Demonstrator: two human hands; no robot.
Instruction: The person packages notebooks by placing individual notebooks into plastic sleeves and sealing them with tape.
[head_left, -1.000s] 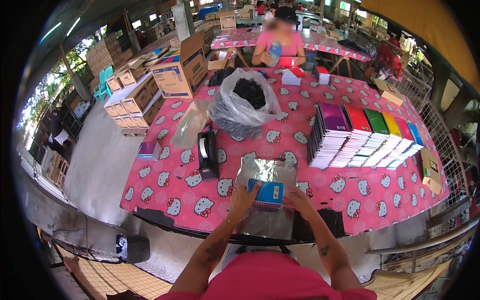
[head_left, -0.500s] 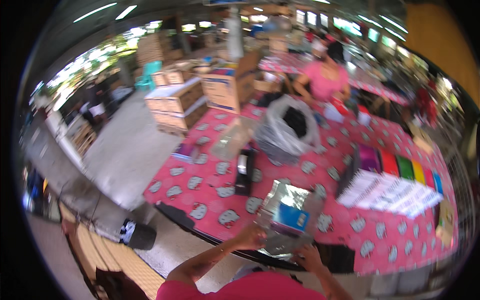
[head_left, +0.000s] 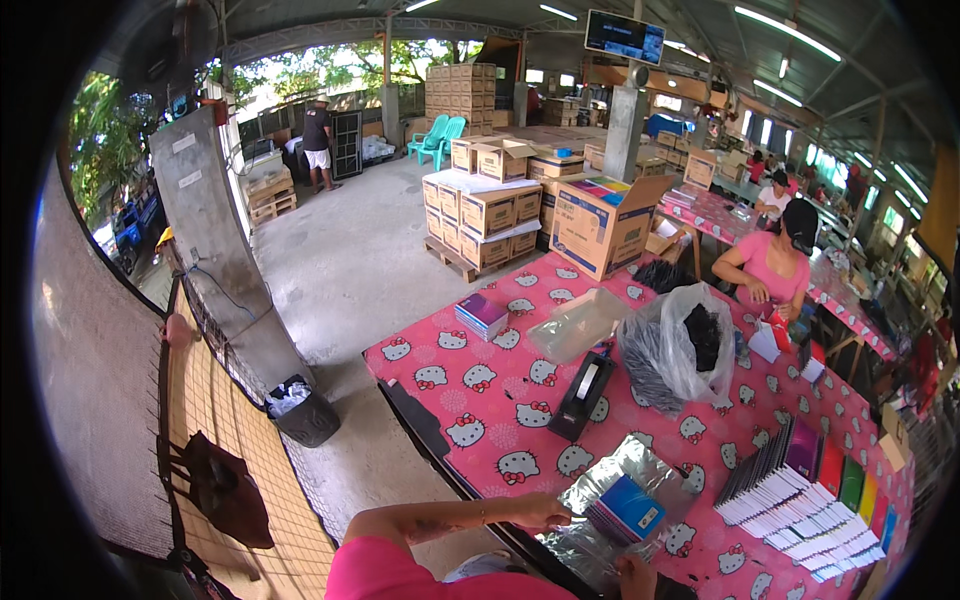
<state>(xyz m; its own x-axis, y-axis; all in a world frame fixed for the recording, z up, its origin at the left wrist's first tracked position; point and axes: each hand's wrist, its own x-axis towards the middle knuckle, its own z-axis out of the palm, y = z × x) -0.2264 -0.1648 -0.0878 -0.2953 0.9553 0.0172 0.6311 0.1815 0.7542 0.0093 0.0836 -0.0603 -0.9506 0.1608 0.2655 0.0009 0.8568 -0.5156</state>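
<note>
A small stack of spiral notebooks with a blue cover on top (head_left: 628,508) lies on clear, shiny plastic wrap (head_left: 625,458) at the table's near edge. My left hand (head_left: 540,511) is closed on the wrap's near left edge, beside the notebooks. Closer to me, my right hand (head_left: 636,578) curls its fingers at the wrap's near right edge, partly cut off by the picture's lower rim. Just beyond lies a black tape dispenser (head_left: 582,395).
Rows of notebooks with coloured covers (head_left: 800,500) stand to the right. A clear bag with black contents (head_left: 680,345), flat plastic sheets (head_left: 575,325) and a small notebook stack (head_left: 481,316) share the pink table (head_left: 440,400). A co-worker (head_left: 775,265) handles red-covered items across it.
My view has swung left, so the table and its things appear further right and lower. Both hands stay at the plastic wrap's near edges, and the notebooks still lie on it.
</note>
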